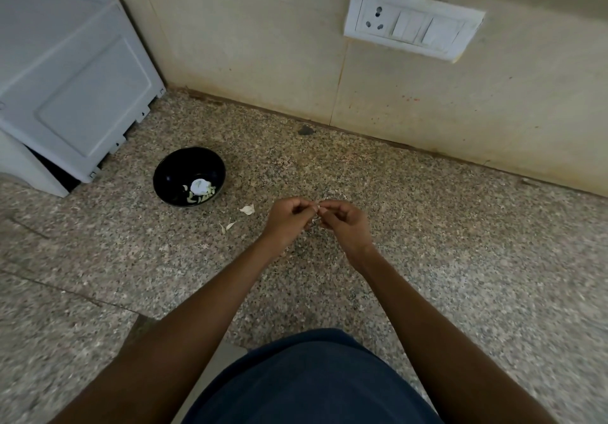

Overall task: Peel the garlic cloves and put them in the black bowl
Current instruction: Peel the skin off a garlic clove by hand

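Garlic clove (317,213) mostly hidden between hands (317,218)

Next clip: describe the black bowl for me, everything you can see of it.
The black bowl is small, round and glossy, perhaps ceramic or plastic. It stands upright on the speckled stone counter, in front of the grey appliance and to the left of both hands; neither touches it. Inside, against its near-right wall, lie pale peeled garlic cloves and a bright white patch, possibly glare. Loose garlic pieces lie on the counter beside it.
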